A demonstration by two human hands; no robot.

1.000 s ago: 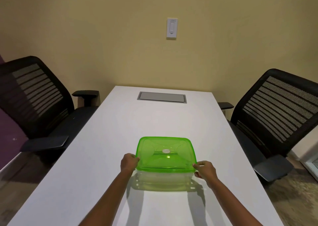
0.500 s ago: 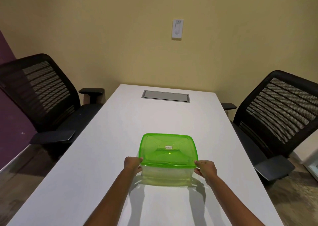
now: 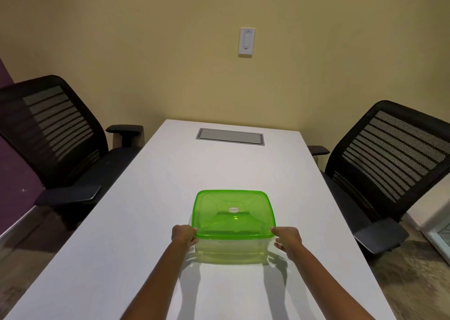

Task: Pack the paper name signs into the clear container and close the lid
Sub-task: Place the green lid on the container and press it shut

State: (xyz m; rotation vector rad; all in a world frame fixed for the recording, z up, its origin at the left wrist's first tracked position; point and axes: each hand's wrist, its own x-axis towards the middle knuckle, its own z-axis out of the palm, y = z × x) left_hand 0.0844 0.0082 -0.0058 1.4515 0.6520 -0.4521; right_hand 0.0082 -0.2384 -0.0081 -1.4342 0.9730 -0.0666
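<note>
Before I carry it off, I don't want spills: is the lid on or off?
On. The green lid covers the container all round, both hands at its front corners. Whether it is snapped tight, cannot tell.

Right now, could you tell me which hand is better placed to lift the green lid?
Neither clearly: the left hand and right hand grip the near corners of the green lid symmetrically. Probably lift with both together.

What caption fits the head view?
Both hands, left and right, grip a clear container with green lid on a white table.
</note>
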